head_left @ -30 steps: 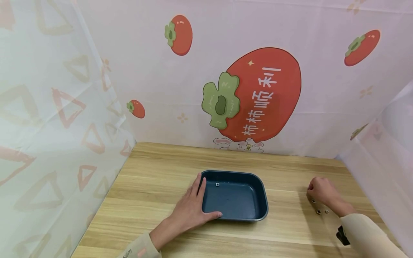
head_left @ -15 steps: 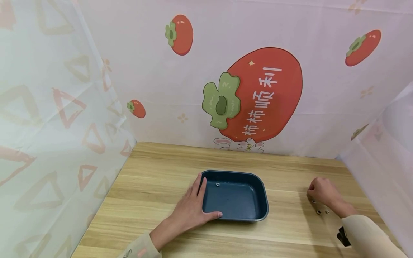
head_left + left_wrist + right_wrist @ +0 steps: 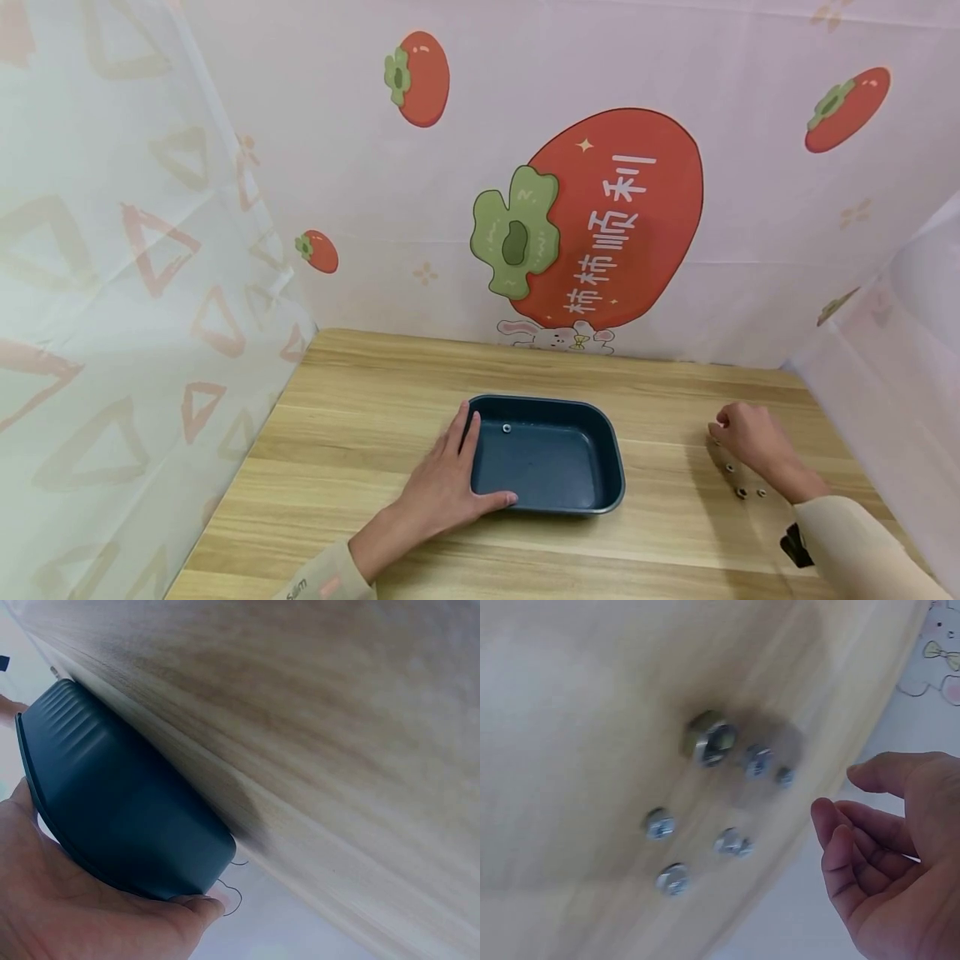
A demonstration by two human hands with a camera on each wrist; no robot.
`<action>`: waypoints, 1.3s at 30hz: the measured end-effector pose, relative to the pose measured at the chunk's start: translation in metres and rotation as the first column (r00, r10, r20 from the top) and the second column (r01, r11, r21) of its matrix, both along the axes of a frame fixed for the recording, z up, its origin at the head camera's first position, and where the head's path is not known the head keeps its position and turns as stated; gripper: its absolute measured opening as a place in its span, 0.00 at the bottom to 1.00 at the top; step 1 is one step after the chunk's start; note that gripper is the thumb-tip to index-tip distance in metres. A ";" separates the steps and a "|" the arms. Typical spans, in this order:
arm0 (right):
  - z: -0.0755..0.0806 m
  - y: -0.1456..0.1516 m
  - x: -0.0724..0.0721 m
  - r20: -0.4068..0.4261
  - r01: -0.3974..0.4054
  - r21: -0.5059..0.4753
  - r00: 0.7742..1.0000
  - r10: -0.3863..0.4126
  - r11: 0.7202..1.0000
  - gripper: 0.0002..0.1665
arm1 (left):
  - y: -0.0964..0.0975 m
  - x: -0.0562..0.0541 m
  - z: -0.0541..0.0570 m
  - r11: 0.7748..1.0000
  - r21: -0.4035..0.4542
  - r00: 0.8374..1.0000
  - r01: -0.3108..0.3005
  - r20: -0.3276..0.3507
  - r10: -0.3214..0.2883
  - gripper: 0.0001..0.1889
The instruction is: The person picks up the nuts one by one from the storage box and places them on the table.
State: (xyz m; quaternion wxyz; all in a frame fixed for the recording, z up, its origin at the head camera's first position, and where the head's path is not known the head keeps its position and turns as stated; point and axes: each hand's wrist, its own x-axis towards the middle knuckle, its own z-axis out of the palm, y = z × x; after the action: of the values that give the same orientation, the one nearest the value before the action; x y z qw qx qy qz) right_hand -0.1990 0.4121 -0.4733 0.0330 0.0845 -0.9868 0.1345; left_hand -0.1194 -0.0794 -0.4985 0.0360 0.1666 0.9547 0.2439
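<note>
A dark blue rectangular tray [image 3: 536,471] stands on the wooden table, with one small metal nut [image 3: 507,428] inside near its far left corner. My left hand [image 3: 438,496] grips the tray's left end, fingers along the left rim and thumb on the near rim. To the right, my right hand [image 3: 757,437] hovers over a group of loose metal nuts [image 3: 741,493]. In the right wrist view its thumb and forefinger are apart, the other fingers loosely curled, with nothing visible between them. The largest nut [image 3: 711,739] lies among several smaller ones, including a silver nut [image 3: 673,879].
The wooden table [image 3: 360,417] meets a patterned cloth backdrop [image 3: 360,150] at the back. Similar cloth hangs at the left and right sides. Bare wood lies between the tray and the loose nuts.
My right hand has risen slightly and shifted a little away and left, and its fingertips have parted. Another nut shows beneath it. My left hand and the tray stay put.
</note>
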 end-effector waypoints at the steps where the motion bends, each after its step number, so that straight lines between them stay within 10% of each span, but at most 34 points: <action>1: 0.003 -0.003 -0.001 -0.011 -0.001 0.002 1.000 0.001 1.000 0.31 | 0.000 0.000 0.000 1.000 -0.003 1.000 -0.001 0.001 0.001 0.67; 8: 0.027 -0.029 -0.004 -0.031 -0.047 0.027 0.998 0.048 0.999 0.12 | 0.000 0.000 0.002 1.000 -0.002 1.000 -0.001 0.001 0.001 0.67; 39: 0.064 -0.155 -0.003 -0.172 -0.306 0.101 0.932 0.319 0.947 0.08 | -0.001 0.001 0.002 1.000 0.001 1.000 0.003 -0.020 -0.003 0.68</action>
State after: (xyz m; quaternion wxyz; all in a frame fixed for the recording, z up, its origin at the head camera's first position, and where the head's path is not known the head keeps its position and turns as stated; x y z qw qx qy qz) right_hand -0.2020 0.2573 -0.4090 0.1003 0.2538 -0.9575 0.0934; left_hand -0.1189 -0.0802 -0.4968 0.0267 0.1704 0.9546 0.2428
